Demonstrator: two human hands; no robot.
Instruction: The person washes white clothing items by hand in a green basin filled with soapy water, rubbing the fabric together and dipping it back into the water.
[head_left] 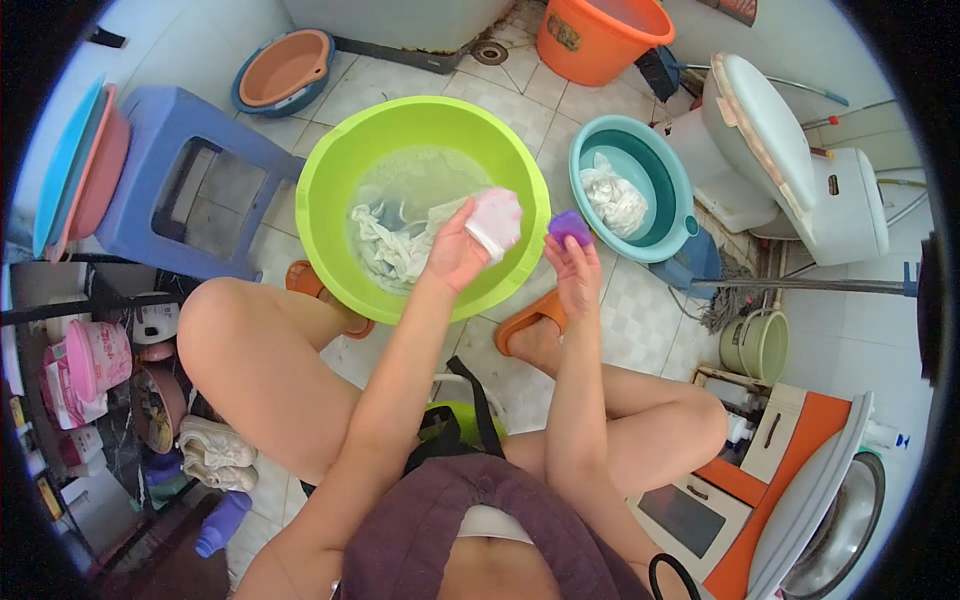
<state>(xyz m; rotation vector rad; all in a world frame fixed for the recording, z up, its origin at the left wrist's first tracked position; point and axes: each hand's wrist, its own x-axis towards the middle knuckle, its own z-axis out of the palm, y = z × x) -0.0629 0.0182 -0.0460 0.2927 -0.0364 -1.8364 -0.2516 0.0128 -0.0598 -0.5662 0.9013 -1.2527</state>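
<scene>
Above the right side of a lime-green basin point(318, 230), my left hand point(456, 250) is closed on a small pink-and-white cloth point(494, 222). Whether the cloth is a sock I cannot make out. Between the fingertips of my right hand point(577, 275) is a small, smooth purple piece point(570, 229), soap-like in look. It is just outside the basin's right rim, apart from the cloth. Cloudy water fills the basin's bottom, with wet white laundry point(392, 243) lying in it below my left hand.
A teal basin point(660, 160) holding white cloth point(612, 198) stands to the right, near the toilet point(765, 120). Further back is an orange tub point(590, 45). A blue stool point(165, 190) is on the left, and a mop point(735, 290) lies behind a pale green bucket point(757, 345).
</scene>
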